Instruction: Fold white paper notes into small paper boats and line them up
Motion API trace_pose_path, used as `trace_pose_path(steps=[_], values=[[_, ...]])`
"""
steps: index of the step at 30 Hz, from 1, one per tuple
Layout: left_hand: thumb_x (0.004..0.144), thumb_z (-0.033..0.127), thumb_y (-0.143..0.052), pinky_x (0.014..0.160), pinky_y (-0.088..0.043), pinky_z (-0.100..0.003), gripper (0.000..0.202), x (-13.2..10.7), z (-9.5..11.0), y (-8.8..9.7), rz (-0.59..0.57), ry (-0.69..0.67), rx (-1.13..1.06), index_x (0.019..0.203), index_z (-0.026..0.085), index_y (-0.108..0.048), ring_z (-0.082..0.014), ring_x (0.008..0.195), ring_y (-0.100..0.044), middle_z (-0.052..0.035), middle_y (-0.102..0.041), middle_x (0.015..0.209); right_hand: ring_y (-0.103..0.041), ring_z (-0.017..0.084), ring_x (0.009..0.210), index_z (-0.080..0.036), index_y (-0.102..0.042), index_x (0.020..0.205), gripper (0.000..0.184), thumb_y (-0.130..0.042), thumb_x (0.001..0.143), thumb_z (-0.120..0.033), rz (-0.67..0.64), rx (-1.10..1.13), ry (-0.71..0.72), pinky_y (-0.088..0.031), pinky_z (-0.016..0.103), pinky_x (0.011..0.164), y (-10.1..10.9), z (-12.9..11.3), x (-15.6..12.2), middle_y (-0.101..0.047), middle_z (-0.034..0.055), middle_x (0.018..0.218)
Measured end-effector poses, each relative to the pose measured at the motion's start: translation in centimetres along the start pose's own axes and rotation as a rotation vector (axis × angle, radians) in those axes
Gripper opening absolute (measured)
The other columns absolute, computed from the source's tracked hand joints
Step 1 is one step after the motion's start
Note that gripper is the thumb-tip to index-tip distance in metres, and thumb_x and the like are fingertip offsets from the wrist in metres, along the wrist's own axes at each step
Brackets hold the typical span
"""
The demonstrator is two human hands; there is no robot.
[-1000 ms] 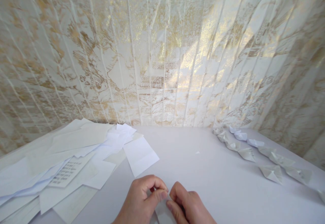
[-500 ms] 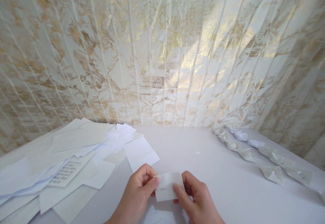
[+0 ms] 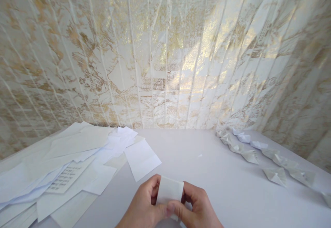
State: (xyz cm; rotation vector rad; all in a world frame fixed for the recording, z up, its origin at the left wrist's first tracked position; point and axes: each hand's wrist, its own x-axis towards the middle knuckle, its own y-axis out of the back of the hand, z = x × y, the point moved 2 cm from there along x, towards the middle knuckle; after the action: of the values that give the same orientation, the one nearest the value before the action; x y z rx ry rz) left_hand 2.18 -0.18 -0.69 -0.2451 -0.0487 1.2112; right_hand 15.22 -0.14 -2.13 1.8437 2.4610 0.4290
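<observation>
A small folded piece of white paper (image 3: 169, 190) stands between both hands at the bottom middle of the view, just above the white table (image 3: 207, 172). My left hand (image 3: 143, 207) grips its left side, fingers curled behind and thumb across the lower front. My right hand (image 3: 198, 209) holds its right side, thumb meeting the left thumb at the lower edge. Both hands are closed on the paper.
A loose pile of white paper sheets (image 3: 64, 166) covers the table's left side. Two rows of several folded paper boats (image 3: 258, 154) run along the right. A gold-patterned white curtain (image 3: 165, 55) hangs behind the table.
The paper first lay low, hidden between my fingers, then was lifted and spread flat. Now it is narrower and upright, with both thumbs brought together at its lower edge.
</observation>
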Motion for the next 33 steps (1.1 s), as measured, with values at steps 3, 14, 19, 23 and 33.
trace_pose_path(steps=[3,14,19,23,33], values=[[0.050,0.005,-0.058,0.057,-0.038,-0.023,0.030,0.1,-0.4,0.3,-0.011,0.005,0.014,0.078,0.015,-0.053,-0.0156,0.064,-0.058,0.0016,-0.065,0.069,-0.038,0.011,0.051,-0.014,-0.056,0.060,0.032,-0.060,0.069,-0.044,0.092,0.019,-0.016,-0.032,0.022,0.049,0.0,0.8,0.0,-0.044,-0.0031,0.052],[0.047,0.003,-0.054,0.055,-0.038,-0.022,0.036,0.2,-0.3,0.5,-0.040,0.100,0.074,0.081,0.015,-0.051,-0.0134,0.061,-0.055,0.0023,-0.063,0.069,-0.033,0.010,0.050,-0.017,-0.046,0.055,0.040,-0.059,0.068,-0.053,0.221,0.142,-0.070,-0.026,0.020,0.044,1.5,-0.3,-0.2,-0.041,-0.0036,0.051],[0.047,0.004,-0.054,0.054,-0.037,-0.021,0.035,0.2,-0.4,0.5,-0.038,0.080,0.066,0.080,0.015,-0.053,-0.0131,0.060,-0.054,0.0030,-0.062,0.065,-0.031,0.010,0.051,-0.017,-0.046,0.055,0.042,-0.057,0.071,-0.054,0.223,0.136,-0.029,-0.026,0.022,0.048,1.5,-0.5,-0.1,-0.037,-0.0046,0.051],[0.049,0.002,-0.052,0.055,-0.038,-0.021,0.035,0.0,-0.1,0.5,-0.064,0.105,0.134,0.081,0.016,-0.054,-0.0138,0.062,-0.055,0.0029,-0.062,0.068,-0.035,0.010,0.053,-0.016,-0.046,0.061,0.044,-0.049,0.076,-0.058,0.104,0.143,-0.033,-0.029,0.022,0.051,1.5,-0.5,0.0,-0.039,-0.0038,0.055],[0.058,0.022,-0.062,0.054,-0.036,-0.024,0.023,0.3,-1.9,1.2,0.010,-0.023,0.104,0.076,0.016,-0.050,-0.0167,0.062,-0.056,-0.0013,-0.062,0.067,-0.039,0.007,0.039,-0.018,-0.043,0.061,0.044,-0.066,0.062,-0.055,0.060,0.342,-0.136,-0.030,0.020,0.043,0.2,0.3,0.1,-0.049,-0.0050,0.045]])
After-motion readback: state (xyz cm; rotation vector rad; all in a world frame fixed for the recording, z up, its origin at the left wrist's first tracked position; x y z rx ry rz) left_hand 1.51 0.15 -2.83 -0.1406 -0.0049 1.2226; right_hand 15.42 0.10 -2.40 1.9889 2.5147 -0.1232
